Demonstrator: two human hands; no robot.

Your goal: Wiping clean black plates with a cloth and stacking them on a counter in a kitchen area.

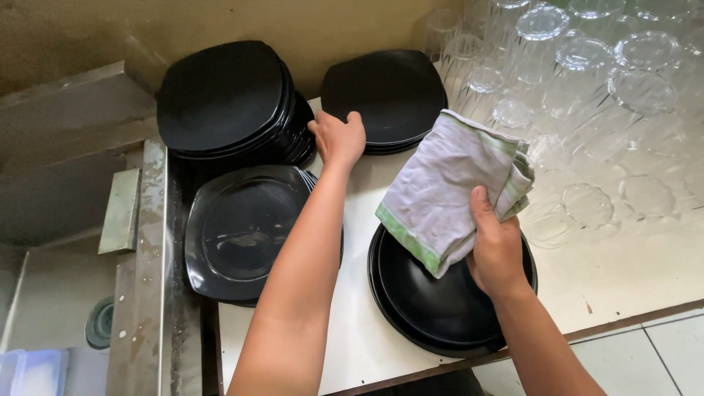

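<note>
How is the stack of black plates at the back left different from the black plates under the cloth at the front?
The back-left stack is made of squarish plates with rounded corners; the front plates are round. The back-left stack is tall, with many plates, while the front one is low, only a few. No hand is at the back-left stack; the right hand holds a grey-and-green cloth over the front plates. Both are glossy black.

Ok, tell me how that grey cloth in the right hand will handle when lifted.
The cloth is probably floppy: it hangs in soft folds from the right hand. It looks light, since a pinch of the fingers carries it. It seems unlikely to slip or break, unlike the black plates beneath it.
</note>
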